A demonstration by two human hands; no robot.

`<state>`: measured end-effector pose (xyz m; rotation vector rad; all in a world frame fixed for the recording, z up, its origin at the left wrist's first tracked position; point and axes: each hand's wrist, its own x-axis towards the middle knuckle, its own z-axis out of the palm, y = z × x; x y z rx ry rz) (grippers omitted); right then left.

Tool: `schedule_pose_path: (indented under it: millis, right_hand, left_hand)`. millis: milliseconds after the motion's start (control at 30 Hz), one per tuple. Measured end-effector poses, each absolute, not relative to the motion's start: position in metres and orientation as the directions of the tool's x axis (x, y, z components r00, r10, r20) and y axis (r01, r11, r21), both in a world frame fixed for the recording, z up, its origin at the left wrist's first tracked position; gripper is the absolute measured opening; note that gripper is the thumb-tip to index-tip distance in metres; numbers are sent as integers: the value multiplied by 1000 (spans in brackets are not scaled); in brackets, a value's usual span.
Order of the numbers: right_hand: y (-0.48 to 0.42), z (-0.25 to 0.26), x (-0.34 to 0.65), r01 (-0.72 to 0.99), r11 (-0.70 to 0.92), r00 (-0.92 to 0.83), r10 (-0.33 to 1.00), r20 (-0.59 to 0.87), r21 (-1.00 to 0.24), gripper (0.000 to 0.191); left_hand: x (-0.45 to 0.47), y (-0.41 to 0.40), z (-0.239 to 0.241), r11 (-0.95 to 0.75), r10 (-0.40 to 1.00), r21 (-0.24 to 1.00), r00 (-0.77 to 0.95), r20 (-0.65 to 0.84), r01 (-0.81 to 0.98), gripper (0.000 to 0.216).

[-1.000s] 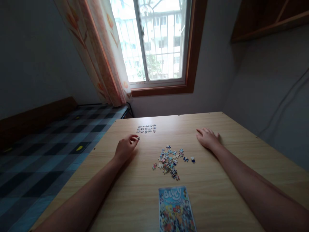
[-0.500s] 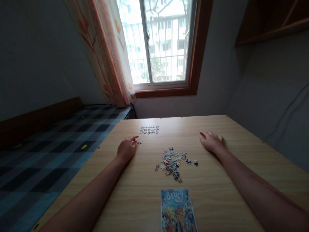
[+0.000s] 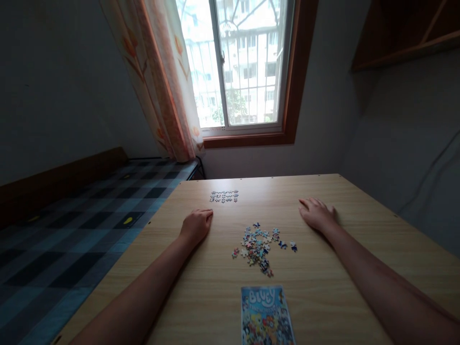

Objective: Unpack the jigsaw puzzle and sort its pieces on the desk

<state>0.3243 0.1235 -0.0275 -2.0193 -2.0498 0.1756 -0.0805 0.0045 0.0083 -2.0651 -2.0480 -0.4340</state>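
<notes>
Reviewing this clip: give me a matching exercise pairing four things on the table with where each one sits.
Things:
1. loose puzzle pieces
2. joined puzzle rows
3. Bluey picture card
4. right hand

Places:
A. nearest edge of the table, centre
B. far side, toward the window
C. flat on the table, right of the pile
D. heap in the middle, between both hands

Pairs: 1-D, 2-B, 3-A, 4-C
</notes>
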Motion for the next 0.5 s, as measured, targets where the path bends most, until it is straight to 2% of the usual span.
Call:
schedule_pose_path:
  millis: [133, 333, 500]
  right_hand:
    - [123, -28, 324, 967, 28, -1, 995, 104, -252, 51]
    - [122, -26, 323, 969, 24, 0, 995, 98, -245, 51]
    - [122, -29, 323, 972, 15, 10, 995, 103, -233, 50]
  left_hand:
    - [-84, 10, 6, -36, 932, 109, -6, 361, 993, 34]
    - [-94, 26, 13, -51, 939, 25, 39, 342, 998, 28]
    - [-106, 32, 13, 21, 914, 106, -62, 401, 994, 29]
